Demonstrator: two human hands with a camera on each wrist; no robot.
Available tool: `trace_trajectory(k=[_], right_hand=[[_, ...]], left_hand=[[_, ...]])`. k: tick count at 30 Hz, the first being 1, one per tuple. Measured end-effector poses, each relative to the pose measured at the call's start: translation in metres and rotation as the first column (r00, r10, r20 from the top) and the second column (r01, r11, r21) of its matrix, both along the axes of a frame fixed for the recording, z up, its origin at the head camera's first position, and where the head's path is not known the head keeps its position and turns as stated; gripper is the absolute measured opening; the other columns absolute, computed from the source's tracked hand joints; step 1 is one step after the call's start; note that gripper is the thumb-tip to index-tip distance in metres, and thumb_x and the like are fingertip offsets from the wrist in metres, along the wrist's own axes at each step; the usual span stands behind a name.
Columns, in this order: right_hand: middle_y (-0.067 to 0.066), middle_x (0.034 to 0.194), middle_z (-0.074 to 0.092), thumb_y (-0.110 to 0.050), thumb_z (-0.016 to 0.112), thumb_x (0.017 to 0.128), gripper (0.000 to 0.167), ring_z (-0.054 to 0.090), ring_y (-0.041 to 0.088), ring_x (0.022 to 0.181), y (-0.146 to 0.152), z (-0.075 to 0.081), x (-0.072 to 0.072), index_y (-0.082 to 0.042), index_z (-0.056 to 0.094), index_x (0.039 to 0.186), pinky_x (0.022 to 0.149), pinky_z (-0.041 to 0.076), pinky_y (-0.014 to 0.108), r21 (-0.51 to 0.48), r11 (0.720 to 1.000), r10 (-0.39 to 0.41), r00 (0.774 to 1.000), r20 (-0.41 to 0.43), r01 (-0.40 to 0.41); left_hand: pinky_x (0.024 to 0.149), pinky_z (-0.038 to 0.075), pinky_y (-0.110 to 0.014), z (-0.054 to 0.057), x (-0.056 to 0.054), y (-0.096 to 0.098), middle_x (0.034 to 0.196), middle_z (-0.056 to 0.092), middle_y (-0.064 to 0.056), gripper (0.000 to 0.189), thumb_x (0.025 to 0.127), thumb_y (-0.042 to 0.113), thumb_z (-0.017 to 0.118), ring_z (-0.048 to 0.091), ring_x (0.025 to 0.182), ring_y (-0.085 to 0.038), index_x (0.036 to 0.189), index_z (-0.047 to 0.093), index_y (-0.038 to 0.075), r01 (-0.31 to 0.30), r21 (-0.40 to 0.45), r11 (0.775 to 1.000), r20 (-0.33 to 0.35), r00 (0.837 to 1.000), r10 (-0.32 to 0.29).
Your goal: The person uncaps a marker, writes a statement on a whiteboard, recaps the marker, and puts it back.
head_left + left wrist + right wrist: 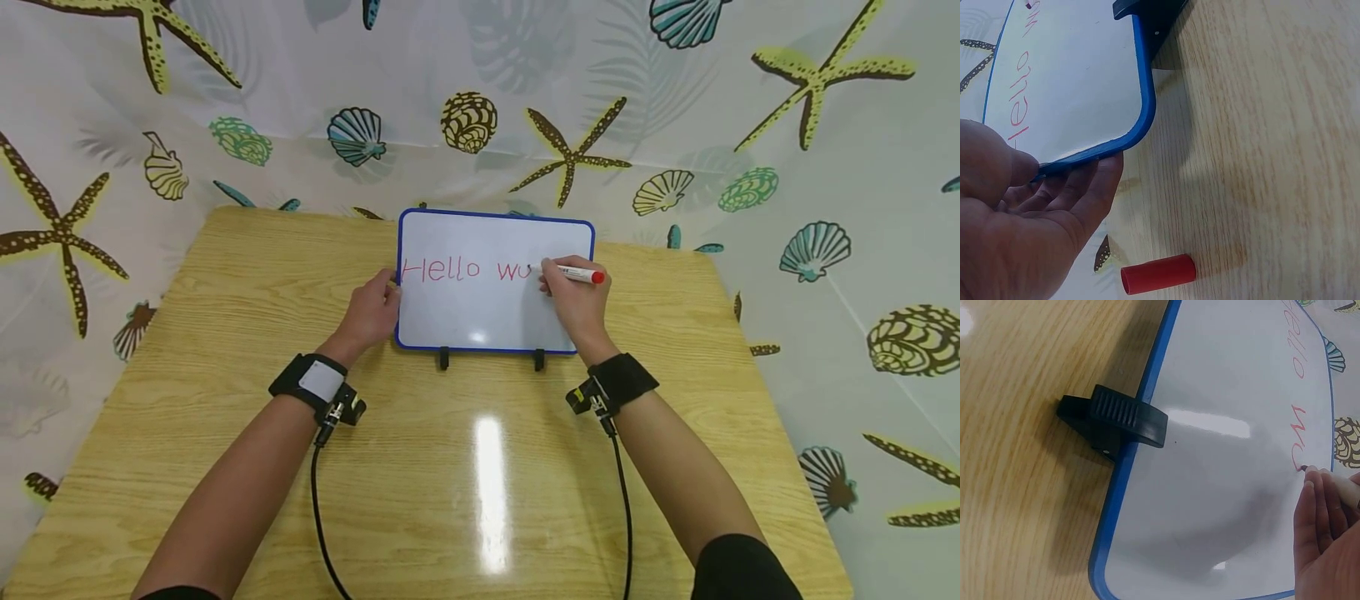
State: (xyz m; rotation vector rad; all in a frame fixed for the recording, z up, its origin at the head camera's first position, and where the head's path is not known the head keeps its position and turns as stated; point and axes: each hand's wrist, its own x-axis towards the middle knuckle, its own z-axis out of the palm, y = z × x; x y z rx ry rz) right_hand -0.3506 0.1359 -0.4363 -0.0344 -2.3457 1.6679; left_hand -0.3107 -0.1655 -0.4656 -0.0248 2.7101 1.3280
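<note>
A small whiteboard with a blue frame leans upright on a black stand, bearing "Hello" and the start of a second word in red. My left hand grips its left edge, the thumb at the front and the fingers behind, as the left wrist view shows. With my right hand I pinch a white whiteboard marker with a red end. The marker's dark tip meets the board at the last red letter. In the left wrist view a red marker cap lies on the table, below the left hand.
Two black stand clips hook over the board's lower edge. The wooden table extends around it, with a patterned shell and starfish cloth behind. A black cable runs from each wrist camera across the table.
</note>
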Motion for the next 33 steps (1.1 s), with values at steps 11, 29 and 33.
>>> trace_trajectory(k=[11,29,33], right_hand=[[0.013,0.084,0.075,-0.023,0.072,0.095,0.024,0.072,0.024,0.071,-0.0043,0.0,-0.0009,0.0,0.078,0.095,0.07,0.059,0.027,-0.022,1.0,0.007,1.0,0.002,-0.007],[0.018,0.085,0.075,-0.021,0.073,0.095,0.023,0.071,0.035,0.074,-0.009,0.0004,-0.0013,0.002,0.079,0.095,0.068,0.059,0.029,-0.031,0.999,0.017,1.0,0.006,-0.017],[0.02,0.087,0.075,-0.02,0.073,0.095,0.024,0.071,0.037,0.075,-0.0095,0.0012,-0.0017,0.003,0.078,0.096,0.068,0.059,0.031,-0.034,0.999,0.021,1.0,0.005,-0.021]], left_hand=[[0.088,0.051,-0.046,0.0001,-0.0005,-0.0001,0.124,0.061,-0.026,0.042,0.113,0.018,0.034,0.061,0.104,-0.036,0.15,0.039,-0.001,0.005,0.001,1.0,0.004,1.0,-0.005],[0.09,0.051,-0.046,0.0013,0.0009,0.0006,0.126,0.06,-0.025,0.043,0.113,0.018,0.034,0.061,0.106,-0.035,0.152,0.037,0.0,0.002,0.003,1.0,0.017,1.0,-0.002],[0.089,0.051,-0.046,0.0013,0.0009,0.0002,0.126,0.06,-0.026,0.043,0.113,0.017,0.033,0.06,0.105,-0.035,0.152,0.037,-0.001,0.005,0.001,1.0,0.008,1.0,-0.005]])
